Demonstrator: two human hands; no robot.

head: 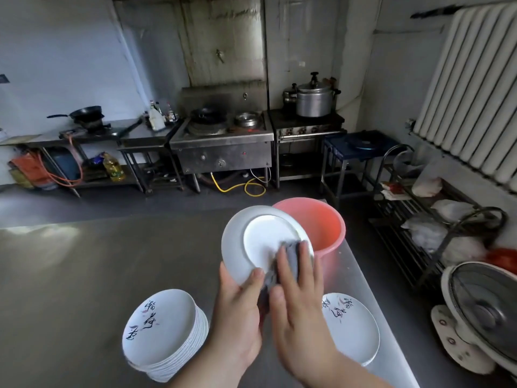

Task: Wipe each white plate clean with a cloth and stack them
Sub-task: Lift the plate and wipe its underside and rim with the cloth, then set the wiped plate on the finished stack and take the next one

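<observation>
**White plate held up and wiped over the steel table**

White plate (251, 233) aside, the biggest thing here is the table (84, 275), a grey steel top filling the near half of the view. On its far right corner stands a pink bucket (321, 222), just behind the raised plate. Near left on the table sits a tall stack of plates (165, 334) with dark brush lettering on the top one; near right lies a lower pile of lettered plates (349, 331), partly hidden by the right forearm.

The white plate is held tilted above the table, between the two piles, its underside toward the camera. The left hand (237, 309) grips its lower rim, thumb curled over the edge. The right hand (296, 301) lies flat, fingers straight, pressing a grey cloth (291, 256) against the plate's lower right part.
</observation>
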